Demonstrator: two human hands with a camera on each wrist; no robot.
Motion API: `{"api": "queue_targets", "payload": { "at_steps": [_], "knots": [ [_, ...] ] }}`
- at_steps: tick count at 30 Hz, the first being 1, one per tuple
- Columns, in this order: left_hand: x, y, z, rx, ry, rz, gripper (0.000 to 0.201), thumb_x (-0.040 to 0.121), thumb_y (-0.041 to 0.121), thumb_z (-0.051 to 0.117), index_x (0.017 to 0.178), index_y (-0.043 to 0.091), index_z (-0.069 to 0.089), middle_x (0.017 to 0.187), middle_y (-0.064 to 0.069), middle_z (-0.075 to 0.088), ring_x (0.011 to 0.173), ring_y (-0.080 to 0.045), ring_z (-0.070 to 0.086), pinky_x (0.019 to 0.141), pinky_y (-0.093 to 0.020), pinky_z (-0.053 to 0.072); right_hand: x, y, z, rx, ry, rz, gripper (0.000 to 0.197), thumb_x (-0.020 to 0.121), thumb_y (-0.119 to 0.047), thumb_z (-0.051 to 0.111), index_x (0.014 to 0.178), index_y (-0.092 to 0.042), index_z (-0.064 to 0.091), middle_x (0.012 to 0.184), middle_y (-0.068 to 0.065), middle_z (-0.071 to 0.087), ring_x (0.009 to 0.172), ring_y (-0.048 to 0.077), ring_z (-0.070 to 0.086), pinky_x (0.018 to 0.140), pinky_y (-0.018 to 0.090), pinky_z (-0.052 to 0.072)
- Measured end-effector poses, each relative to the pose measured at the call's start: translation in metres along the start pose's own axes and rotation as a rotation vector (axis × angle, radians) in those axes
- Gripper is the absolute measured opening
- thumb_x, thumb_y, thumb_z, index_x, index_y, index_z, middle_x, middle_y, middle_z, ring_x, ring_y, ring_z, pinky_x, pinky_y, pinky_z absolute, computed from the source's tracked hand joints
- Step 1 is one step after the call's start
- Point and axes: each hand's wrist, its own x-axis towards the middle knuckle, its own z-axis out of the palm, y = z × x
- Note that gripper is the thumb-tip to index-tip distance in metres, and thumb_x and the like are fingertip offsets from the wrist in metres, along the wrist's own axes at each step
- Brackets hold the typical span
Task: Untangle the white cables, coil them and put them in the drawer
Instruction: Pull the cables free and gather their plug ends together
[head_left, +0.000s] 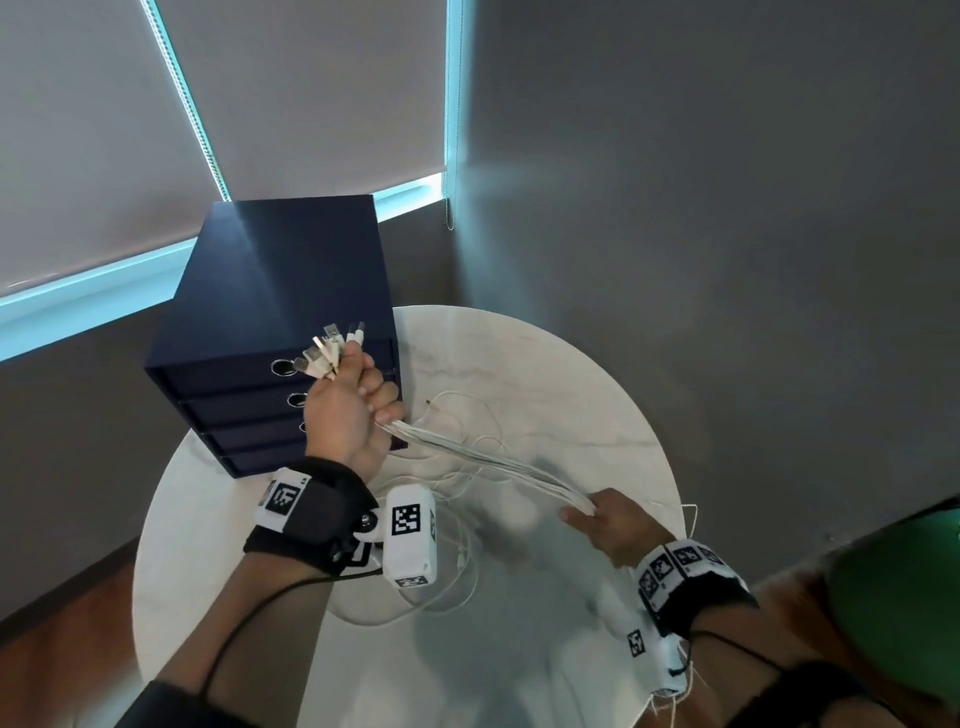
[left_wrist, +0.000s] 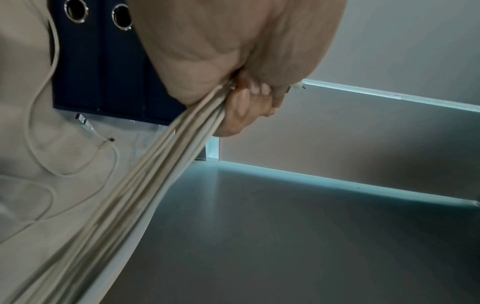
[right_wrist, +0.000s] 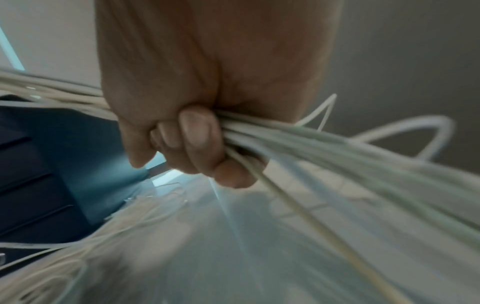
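Note:
A bundle of several white cables (head_left: 488, 457) stretches taut between my two hands above the round table. My left hand (head_left: 353, 405) grips the bundle near its USB plugs (head_left: 327, 351), which fan out above the fist in front of the drawer unit. My right hand (head_left: 608, 519) grips the same bundle lower and to the right, with the loose tails trailing past the table's edge. The left wrist view shows the cables (left_wrist: 155, 174) running out of my fist (left_wrist: 241, 107). In the right wrist view my curled fingers (right_wrist: 197, 135) clamp the strands (right_wrist: 311, 148). All drawers look closed.
A dark blue drawer unit (head_left: 275, 312) with round metal pull holes stands at the back left of the white marble table (head_left: 571, 374). More loose white cable (head_left: 457, 571) lies on the tabletop, with two plugs (left_wrist: 85, 123) near the unit's base. Grey walls surround the table.

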Motion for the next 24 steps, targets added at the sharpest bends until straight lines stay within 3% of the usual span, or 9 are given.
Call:
{"api": "queue_targets", "payload": {
  "at_steps": [2,4,8,10,13,16,18,21,24],
  "knots": [
    [0.001,0.004,-0.006,0.003,0.010,-0.001,0.036,0.105,0.033,0.044,0.072,0.018,0.047,0.052,0.008,0.026,0.040,-0.006,0.021,0.036,-0.019,0.021,0.000,0.021,-0.011,-0.127,0.049,0.031,0.039,0.091,-0.045,0.063,0.062,-0.021,0.052,0.052,-0.006,0.048,0.038,0.005,0.045,0.041,0.020,0.036],
    [0.002,0.010,-0.015,0.006,0.010,-0.012,0.036,0.105,0.032,0.044,0.072,0.019,0.047,0.052,0.008,0.026,0.040,-0.005,0.020,0.035,-0.018,0.020,-0.002,0.044,-0.026,-0.212,0.087,0.039,0.036,0.091,-0.041,0.063,0.061,-0.022,0.056,0.053,-0.008,0.050,0.051,0.009,0.052,0.048,0.020,0.035],
    [0.001,0.016,-0.039,0.069,-0.013,-0.069,0.035,0.105,0.033,0.043,0.072,0.019,0.048,0.052,0.009,0.026,0.039,-0.004,0.020,0.035,-0.017,0.018,-0.008,0.072,-0.066,-0.159,0.195,0.111,0.035,0.088,-0.038,0.064,0.073,-0.008,0.070,0.062,0.001,0.057,0.066,0.017,0.055,0.057,0.027,0.038],
    [-0.004,0.014,-0.049,0.149,-0.051,-0.153,0.034,0.103,0.033,0.045,0.073,0.018,0.049,0.052,0.009,0.027,0.039,-0.003,0.021,0.033,-0.016,0.018,-0.011,0.074,-0.082,-0.238,0.258,0.172,0.028,0.082,-0.039,0.056,0.069,-0.016,0.064,0.068,0.002,0.062,0.075,0.022,0.064,0.064,0.031,0.044],
    [-0.017,0.001,-0.059,0.352,-0.122,-0.311,0.031,0.101,0.030,0.049,0.075,0.015,0.050,0.053,0.007,0.028,0.039,-0.004,0.022,0.032,-0.014,0.019,-0.010,0.069,-0.090,-0.448,0.380,0.258,0.016,0.088,-0.027,0.054,0.073,-0.026,0.056,0.092,0.007,0.069,0.098,0.034,0.065,0.083,0.037,0.049],
    [-0.031,-0.020,-0.064,0.491,-0.137,-0.354,0.031,0.101,0.027,0.053,0.072,0.015,0.050,0.055,0.005,0.027,0.040,-0.006,0.021,0.035,-0.013,0.017,0.005,0.072,-0.082,-0.479,0.305,0.293,0.010,0.085,-0.027,0.056,0.084,-0.025,0.065,0.106,0.010,0.071,0.105,0.035,0.064,0.088,0.038,0.050],
    [-0.037,-0.031,-0.063,0.526,-0.122,-0.341,0.034,0.101,0.027,0.053,0.070,0.016,0.049,0.056,0.005,0.027,0.041,-0.007,0.021,0.037,-0.014,0.017,0.016,0.077,-0.068,-0.508,0.145,0.279,0.022,0.083,-0.024,0.063,0.104,-0.020,0.070,0.119,0.011,0.068,0.112,0.030,0.062,0.091,0.033,0.049],
    [-0.042,-0.044,-0.062,0.538,-0.114,-0.293,0.036,0.102,0.026,0.052,0.068,0.017,0.048,0.057,0.004,0.028,0.043,-0.009,0.021,0.038,-0.016,0.019,0.016,0.047,-0.051,-0.564,-0.064,0.237,0.045,0.079,-0.018,0.067,0.123,-0.025,0.061,0.133,0.002,0.059,0.118,0.022,0.058,0.094,0.025,0.046],
    [-0.044,-0.054,-0.058,0.570,-0.097,-0.252,0.037,0.103,0.025,0.051,0.067,0.017,0.048,0.058,0.002,0.029,0.043,-0.009,0.023,0.039,-0.016,0.020,0.015,-0.003,-0.033,-0.335,-0.037,0.043,0.043,0.091,-0.013,0.057,0.132,-0.026,0.052,0.138,-0.001,0.052,0.122,0.019,0.054,0.095,0.022,0.042]
  ]
}}
